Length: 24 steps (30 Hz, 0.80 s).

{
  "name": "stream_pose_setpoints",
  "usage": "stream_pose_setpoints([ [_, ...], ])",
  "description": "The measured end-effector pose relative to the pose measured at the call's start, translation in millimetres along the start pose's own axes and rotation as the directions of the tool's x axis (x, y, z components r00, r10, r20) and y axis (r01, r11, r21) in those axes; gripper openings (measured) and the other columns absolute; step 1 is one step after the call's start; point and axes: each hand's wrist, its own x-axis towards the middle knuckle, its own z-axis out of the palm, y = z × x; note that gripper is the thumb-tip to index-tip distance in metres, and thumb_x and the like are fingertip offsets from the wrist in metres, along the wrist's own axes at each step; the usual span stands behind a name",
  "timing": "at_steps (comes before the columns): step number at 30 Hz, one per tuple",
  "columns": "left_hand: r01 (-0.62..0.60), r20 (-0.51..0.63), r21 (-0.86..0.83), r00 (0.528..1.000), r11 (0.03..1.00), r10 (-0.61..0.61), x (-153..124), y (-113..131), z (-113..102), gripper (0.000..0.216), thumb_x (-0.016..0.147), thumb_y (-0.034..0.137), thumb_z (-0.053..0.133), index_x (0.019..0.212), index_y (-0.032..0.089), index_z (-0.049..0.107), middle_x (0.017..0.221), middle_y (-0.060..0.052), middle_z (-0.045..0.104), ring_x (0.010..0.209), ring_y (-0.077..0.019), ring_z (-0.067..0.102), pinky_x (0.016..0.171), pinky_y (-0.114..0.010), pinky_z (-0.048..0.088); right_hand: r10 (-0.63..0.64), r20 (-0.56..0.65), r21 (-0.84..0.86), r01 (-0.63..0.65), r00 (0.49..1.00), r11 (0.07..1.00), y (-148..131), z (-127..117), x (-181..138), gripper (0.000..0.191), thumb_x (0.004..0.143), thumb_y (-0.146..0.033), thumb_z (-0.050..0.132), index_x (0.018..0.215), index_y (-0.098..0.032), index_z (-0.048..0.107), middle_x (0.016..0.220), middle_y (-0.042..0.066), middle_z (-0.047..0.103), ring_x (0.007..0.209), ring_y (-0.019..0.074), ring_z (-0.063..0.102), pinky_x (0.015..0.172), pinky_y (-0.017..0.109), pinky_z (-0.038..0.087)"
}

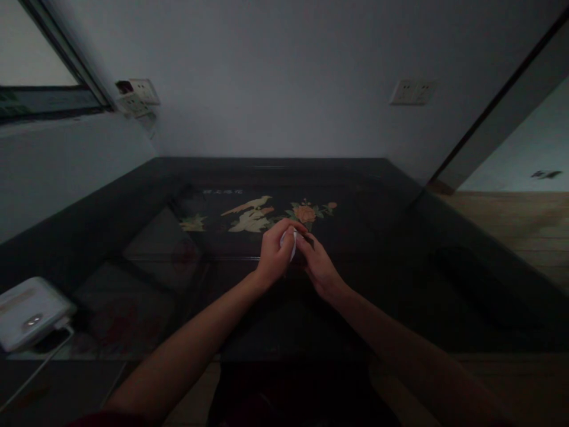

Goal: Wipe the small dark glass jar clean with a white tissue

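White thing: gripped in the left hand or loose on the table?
Gripped: the left hand wraps fingers and thumb around the white thing.

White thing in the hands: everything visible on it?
The white thing looks small and is mostly hidden; only pale slivers show, so full shape and material can't be told. The left hand grips it; the right hand is close beside it, contact unclear. It's over the dark table, below the flower picture in view.

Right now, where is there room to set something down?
Between the orange flower picture and the far-right corner, the dark glossy table looks bare. Crowded: mid-table, where left hand and right hand meet at a small white object, and front-left, by the white rounded box. Near right is too dim to judge.
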Motion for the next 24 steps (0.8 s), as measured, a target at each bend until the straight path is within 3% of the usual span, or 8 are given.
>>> stream_pose_setpoints([
  [3,0.057,-0.026,-0.077,0.998,0.995,-0.059,1.0,-2.9,1.6,0.025,0.086,0.027,0.043,0.080,0.019,0.066,0.081,-0.004,0.067,0.078,-0.0173,0.059,0.076,-0.028,0.044,0.004,-0.022,-0.007,-0.004,1.000,1.000,2.0,-1.2,1.2,0.036,0.067,-0.046,0.075,0.090,-0.023,0.057,0.080,-0.003,0.062,0.080,0.0163,0.060,0.072,0.029,0.049],
  [5,0.158,-0.047,-0.228,0.984,0.961,-0.172,3.5,-6.8,3.8,0.023,0.084,0.030,0.045,0.078,0.019,0.065,0.079,-0.003,0.066,0.076,-0.0167,0.060,0.074,-0.027,0.045,-0.003,-0.040,-0.021,0.002,0.999,1.000,3.2,-2.0,1.7,0.039,0.067,-0.047,0.074,0.093,-0.023,0.058,0.082,-0.003,0.063,0.080,0.0166,0.061,0.072,0.030,0.049],
  [9,0.352,-0.009,-0.526,0.908,0.774,-0.419,9.0,-13.6,7.4,0.022,0.079,0.034,0.048,0.078,0.018,0.063,0.075,-0.002,0.065,0.070,-0.0150,0.060,0.070,-0.026,0.047,-0.028,-0.040,-0.048,0.026,0.999,0.998,2.8,-1.9,0.4,0.041,0.067,-0.049,0.074,0.094,-0.023,0.058,0.085,-0.002,0.063,0.079,0.0163,0.062,0.072,0.030,0.050],
  [13,0.472,0.070,-0.647,0.819,0.599,-0.570,11.6,-17.0,8.5,0.022,0.076,0.034,0.048,0.079,0.017,0.061,0.076,-0.003,0.066,0.071,-0.0159,0.063,0.073,-0.027,0.049,-0.024,-0.030,-0.045,0.022,0.999,0.999,0.6,-0.4,-1.3,0.043,0.067,-0.049,0.073,0.097,-0.022,0.058,0.091,0.001,0.065,0.086,0.0182,0.063,0.070,0.029,0.050],
  [15,0.467,0.078,-0.649,0.826,0.601,-0.558,11.2,-17.1,8.3,0.023,0.076,0.035,0.049,0.079,0.017,0.061,0.075,-0.003,0.066,0.071,-0.0163,0.063,0.072,-0.028,0.049,-0.021,-0.027,-0.033,0.020,0.999,0.999,-0.5,0.3,-1.7,0.043,0.067,-0.049,0.074,0.097,-0.022,0.058,0.094,0.002,0.066,0.088,0.0191,0.063,0.070,0.029,0.050],
  [17,0.407,0.050,-0.603,0.878,0.686,-0.477,9.7,-15.4,7.5,0.024,0.077,0.037,0.049,0.078,0.017,0.062,0.076,-0.003,0.066,0.070,-0.0164,0.062,0.070,-0.028,0.048,-0.017,-0.021,-0.014,0.017,1.000,1.000,-1.6,0.8,-2.1,0.043,0.066,-0.049,0.074,0.096,-0.022,0.058,0.094,0.002,0.066,0.088,0.0194,0.064,0.072,0.030,0.051],
  [20,0.255,-0.015,-0.435,0.957,0.864,-0.290,5.7,-9.2,5.6,0.025,0.082,0.037,0.049,0.078,0.017,0.064,0.077,-0.003,0.065,0.072,-0.0163,0.060,0.070,-0.027,0.046,-0.010,-0.009,0.001,0.010,1.000,1.000,-3.0,1.1,-2.6,0.040,0.067,-0.049,0.073,0.094,-0.022,0.058,0.090,0.001,0.066,0.087,0.0192,0.063,0.076,0.031,0.051],
  [24,0.088,-0.067,-0.172,0.993,0.981,-0.100,-1.0,-0.7,3.3,0.026,0.088,0.033,0.045,0.082,0.019,0.066,0.081,-0.004,0.066,0.078,-0.0178,0.059,0.076,-0.028,0.044,-0.010,-0.011,0.017,0.011,1.000,1.000,-2.5,1.1,-1.7,0.039,0.068,-0.047,0.073,0.095,-0.023,0.058,0.087,0.000,0.066,0.085,0.0194,0.063,0.072,0.031,0.051],
])
